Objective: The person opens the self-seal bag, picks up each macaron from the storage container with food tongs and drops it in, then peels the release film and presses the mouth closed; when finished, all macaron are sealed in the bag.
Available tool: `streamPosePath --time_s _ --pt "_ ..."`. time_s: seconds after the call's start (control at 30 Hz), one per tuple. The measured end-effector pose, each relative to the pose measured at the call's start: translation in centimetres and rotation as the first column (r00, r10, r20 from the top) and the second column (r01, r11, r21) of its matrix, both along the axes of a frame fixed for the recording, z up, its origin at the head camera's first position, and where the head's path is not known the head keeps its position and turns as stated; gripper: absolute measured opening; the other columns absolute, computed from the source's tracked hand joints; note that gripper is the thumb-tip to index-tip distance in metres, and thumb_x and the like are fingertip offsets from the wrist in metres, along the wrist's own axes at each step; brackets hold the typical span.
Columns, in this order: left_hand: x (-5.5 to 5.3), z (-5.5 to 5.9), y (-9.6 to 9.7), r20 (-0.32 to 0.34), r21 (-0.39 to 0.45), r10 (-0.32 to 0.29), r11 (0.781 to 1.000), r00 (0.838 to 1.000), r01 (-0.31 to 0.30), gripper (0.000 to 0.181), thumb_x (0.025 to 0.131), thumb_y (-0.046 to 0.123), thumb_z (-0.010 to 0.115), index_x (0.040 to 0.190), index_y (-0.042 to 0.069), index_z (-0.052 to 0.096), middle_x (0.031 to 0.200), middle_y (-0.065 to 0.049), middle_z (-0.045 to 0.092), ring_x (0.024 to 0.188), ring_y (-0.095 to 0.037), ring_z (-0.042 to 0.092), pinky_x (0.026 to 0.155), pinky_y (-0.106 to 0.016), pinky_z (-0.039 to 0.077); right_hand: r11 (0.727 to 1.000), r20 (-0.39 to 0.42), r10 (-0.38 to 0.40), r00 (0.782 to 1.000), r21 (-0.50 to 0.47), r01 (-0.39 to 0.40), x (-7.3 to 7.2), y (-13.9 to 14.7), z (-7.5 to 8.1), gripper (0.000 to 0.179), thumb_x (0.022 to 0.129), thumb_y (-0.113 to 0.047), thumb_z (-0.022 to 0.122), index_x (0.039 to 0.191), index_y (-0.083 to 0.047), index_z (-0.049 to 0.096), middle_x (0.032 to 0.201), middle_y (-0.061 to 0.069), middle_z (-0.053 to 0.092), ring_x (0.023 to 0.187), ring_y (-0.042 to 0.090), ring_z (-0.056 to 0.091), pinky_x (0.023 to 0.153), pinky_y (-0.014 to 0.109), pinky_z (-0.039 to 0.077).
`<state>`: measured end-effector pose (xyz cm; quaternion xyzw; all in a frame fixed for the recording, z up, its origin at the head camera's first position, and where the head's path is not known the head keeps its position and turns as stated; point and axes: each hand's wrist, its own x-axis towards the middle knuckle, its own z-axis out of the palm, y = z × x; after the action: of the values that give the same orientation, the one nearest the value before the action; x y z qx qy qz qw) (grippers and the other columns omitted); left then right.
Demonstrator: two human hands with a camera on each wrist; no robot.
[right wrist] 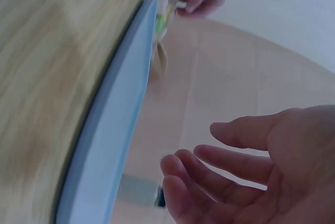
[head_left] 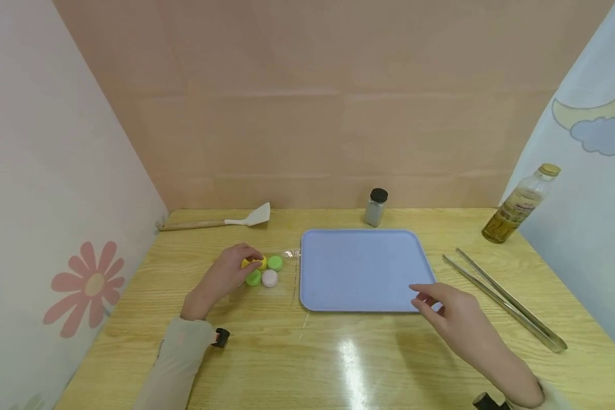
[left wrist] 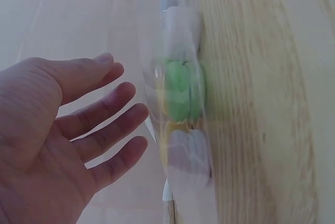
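Note:
Several macarons, green (head_left: 275, 263), yellow (head_left: 260, 262) and pale pinkish white (head_left: 270, 278), lie in a clear plastic wrapper (head_left: 291, 253) on the left of the table. Over them hovers my left hand (head_left: 230, 270), its fingers relaxed and nothing between them. The left wrist view shows a gap between those fingertips and the wrapped green macaron (left wrist: 180, 90). A light blue tray (head_left: 364, 270) lies flat in the middle of the table. My right hand (head_left: 456, 313) is above the tray's near right corner, loosely bent and holding nothing.
A white spatula (head_left: 256, 216) with a wooden handle lies at the back left. Behind the tray stands a small black-lidded jar (head_left: 374, 209). An oil bottle (head_left: 517, 208) stands at the back right, with metal tongs (head_left: 507, 302) in front of it.

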<state>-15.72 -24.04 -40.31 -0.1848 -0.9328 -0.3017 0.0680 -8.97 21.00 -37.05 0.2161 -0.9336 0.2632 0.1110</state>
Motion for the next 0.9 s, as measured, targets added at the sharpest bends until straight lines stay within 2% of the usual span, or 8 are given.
streamPosePath --time_s 0.13,0.23,0.33,0.47,0.53,0.6,0.77,0.9 --pt "-0.1 0.0 0.1 0.021 0.008 0.004 1.000 1.000 -0.004 0.016 0.099 0.013 0.068 0.110 0.002 0.073 0.105 -0.004 0.067 0.097 -0.023 0.064 0.084 -0.044 0.054 0.996 0.127 0.070 0.989 -0.062 -0.062 0.0 -2.1 -0.6 0.023 0.096 -0.010 0.071 0.118 -0.007 0.074 0.092 -0.009 0.069 0.080 0.002 0.063 0.063 0.024 0.054" --pt "-0.2 0.1 0.2 0.020 0.010 -0.001 1.000 1.000 0.001 0.017 0.100 0.013 0.067 0.111 0.002 0.073 0.106 -0.005 0.067 0.096 -0.023 0.064 0.084 -0.045 0.054 0.985 0.210 0.143 0.967 -0.126 -0.118 0.0 -3.5 -1.0 0.023 0.099 -0.014 0.068 0.120 -0.005 0.073 0.094 -0.006 0.071 0.080 0.003 0.063 0.064 0.024 0.055" --pt "-0.2 0.3 0.3 0.009 0.005 0.000 1.000 1.000 0.000 0.017 0.100 0.012 0.066 0.111 0.001 0.073 0.107 -0.006 0.068 0.096 -0.023 0.064 0.083 -0.045 0.055 0.961 0.271 0.241 0.932 -0.201 -0.190 -0.1 -4.9 -1.5 0.028 0.101 -0.019 0.065 0.122 -0.001 0.071 0.094 -0.002 0.072 0.078 0.005 0.064 0.063 0.025 0.054" --pt "-0.4 0.2 0.3 0.013 -0.001 0.009 1.000 1.000 -0.009 0.016 0.100 0.012 0.066 0.111 0.001 0.073 0.108 -0.007 0.068 0.095 -0.023 0.064 0.082 -0.044 0.054 0.919 0.357 0.347 0.867 -0.313 -0.239 -0.3 -7.0 -2.5 0.032 0.101 -0.020 0.065 0.123 0.003 0.068 0.092 0.004 0.074 0.076 0.011 0.068 0.060 0.027 0.056" --pt "-0.5 0.1 0.2 0.014 -0.004 0.014 1.000 1.000 -0.014 0.016 0.100 0.012 0.066 0.110 0.002 0.073 0.108 -0.008 0.068 0.096 -0.024 0.064 0.083 -0.045 0.054 0.900 0.415 0.382 0.826 -0.369 -0.230 -0.5 -8.3 -3.0 0.032 0.101 -0.018 0.065 0.124 0.004 0.067 0.092 0.007 0.074 0.073 0.016 0.070 0.057 0.030 0.057" --pt "-0.7 0.0 0.3 0.011 -0.007 0.019 1.000 1.000 -0.018 0.016 0.101 0.012 0.065 0.110 0.001 0.073 0.107 -0.008 0.068 0.097 -0.025 0.064 0.083 -0.045 0.054 0.874 0.483 0.420 0.768 -0.443 -0.200 -0.6 -9.6 -3.4 0.032 0.100 -0.016 0.065 0.125 0.005 0.066 0.093 0.010 0.074 0.074 0.022 0.071 0.057 0.033 0.058" --pt "-1.8 0.0 0.8 -0.009 -0.071 0.001 0.997 1.000 -0.002 0.016 0.101 0.012 0.065 0.109 0.001 0.073 0.107 -0.008 0.067 0.096 -0.025 0.064 0.084 -0.045 0.054 0.761 0.615 0.530 0.584 -0.649 -0.008 -0.8 -12.6 -4.3 0.034 0.102 -0.012 0.061 0.126 0.012 0.061 0.103 0.021 0.072 0.091 0.035 0.072 0.069 0.040 0.061" --pt "-3.1 0.2 1.7 -0.027 -0.177 -0.030 0.984 0.999 0.024 0.018 0.101 0.014 0.066 0.112 0.001 0.072 0.109 -0.009 0.067 0.098 -0.026 0.064 0.087 -0.045 0.053 0.670 0.635 0.588 0.501 -0.730 0.139 -0.5 -14.8 -4.5 0.036 0.102 -0.009 0.059 0.126 0.019 0.057 0.107 0.028 0.070 0.099 0.039 0.070 0.080 0.044 0.059"
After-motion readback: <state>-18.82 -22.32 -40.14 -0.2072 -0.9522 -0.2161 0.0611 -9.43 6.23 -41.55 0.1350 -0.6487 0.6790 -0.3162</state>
